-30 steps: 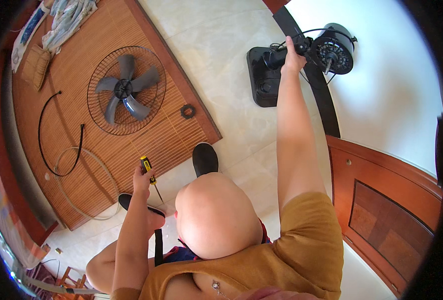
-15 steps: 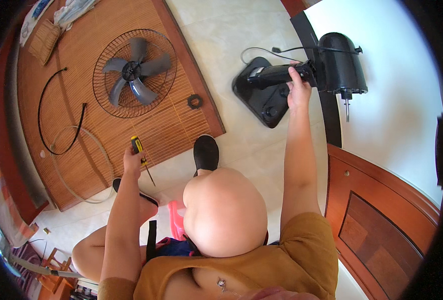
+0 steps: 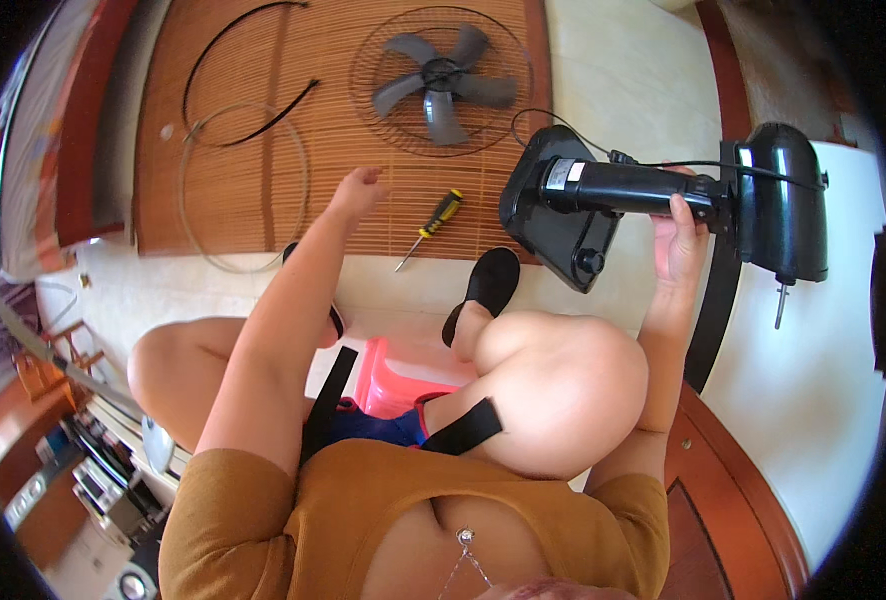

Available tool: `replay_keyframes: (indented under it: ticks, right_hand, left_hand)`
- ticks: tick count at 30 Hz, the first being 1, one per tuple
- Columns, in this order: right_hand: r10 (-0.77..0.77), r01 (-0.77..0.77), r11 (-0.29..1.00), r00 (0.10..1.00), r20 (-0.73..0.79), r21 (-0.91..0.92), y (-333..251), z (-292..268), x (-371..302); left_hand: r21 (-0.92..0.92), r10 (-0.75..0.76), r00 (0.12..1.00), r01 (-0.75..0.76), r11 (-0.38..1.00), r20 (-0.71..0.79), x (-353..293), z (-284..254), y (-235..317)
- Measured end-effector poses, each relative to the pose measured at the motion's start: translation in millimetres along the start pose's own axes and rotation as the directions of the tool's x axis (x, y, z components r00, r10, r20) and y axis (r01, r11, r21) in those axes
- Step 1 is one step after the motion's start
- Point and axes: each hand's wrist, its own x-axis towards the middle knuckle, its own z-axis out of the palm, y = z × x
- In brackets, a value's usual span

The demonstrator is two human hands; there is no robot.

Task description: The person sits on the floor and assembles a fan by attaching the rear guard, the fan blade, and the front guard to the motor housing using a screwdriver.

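My right hand (image 3: 679, 240) grips the neck of a black fan stand (image 3: 628, 186), with fingers partly hidden behind it. The stand lies tilted, its flat base (image 3: 561, 235) to the left and its motor housing (image 3: 783, 205) to the right, a bare metal shaft sticking out. Whether the base touches the floor I cannot tell. My left hand (image 3: 360, 192) is empty above the mat, fingers stretched out. Nearest to it is a yellow-and-black screwdriver (image 3: 441, 215) lying on the mat's near edge. Farther off, a grey fan blade (image 3: 441, 75) lies on a round wire grille (image 3: 373, 105).
A slatted bamboo mat (image 3: 343, 130) in a wooden frame spreads ahead. On its left lie a black strip (image 3: 191, 85) and a pale hoop (image 3: 183, 190). A pink stool (image 3: 388, 375) is beneath me. A wooden cabinet (image 3: 733, 500) stands at right, beside a white surface (image 3: 813, 400).
My left hand has let go of the screwdriver, which now lies on the mat. My right hand has shifted the fan stand nearer to me. The whole view has turned leftward.
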Motion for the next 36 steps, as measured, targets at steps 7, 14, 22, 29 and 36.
replay_keyframes:
  ticks: [7, 14, 22, 29, 36]
  right_hand:
    - [-0.064, 0.182, 0.961, 0.880, 0.471, -0.209, -64, 141, 23]
    - [0.140, 0.234, 0.918, 0.568, 0.811, -0.322, -73, 286, -23]
    - [0.217, 0.242, 0.918, 0.360, 0.908, -0.315, -9, 346, -98]
    - [0.276, 0.299, 0.902, 0.159, 0.948, -0.313, 21, 368, -129]
    - [0.402, 0.230, 0.888, 0.036, 0.915, -0.399, 4, 374, -133]
  left_hand:
    - [-0.479, 0.527, 0.849, -0.481, 0.734, -0.044, -141, -108, 110]
    - [-0.562, 0.772, 0.567, -0.753, 0.343, -0.289, -281, -142, 125]
    - [-0.532, 0.393, 0.707, -0.704, 0.471, -0.588, -322, -141, 51]
    - [-0.497, 0.155, 0.682, -0.652, 0.572, -0.715, -346, -138, 8]
    - [-0.355, 0.155, 0.588, -0.655, 0.667, -0.794, -348, -136, 1]
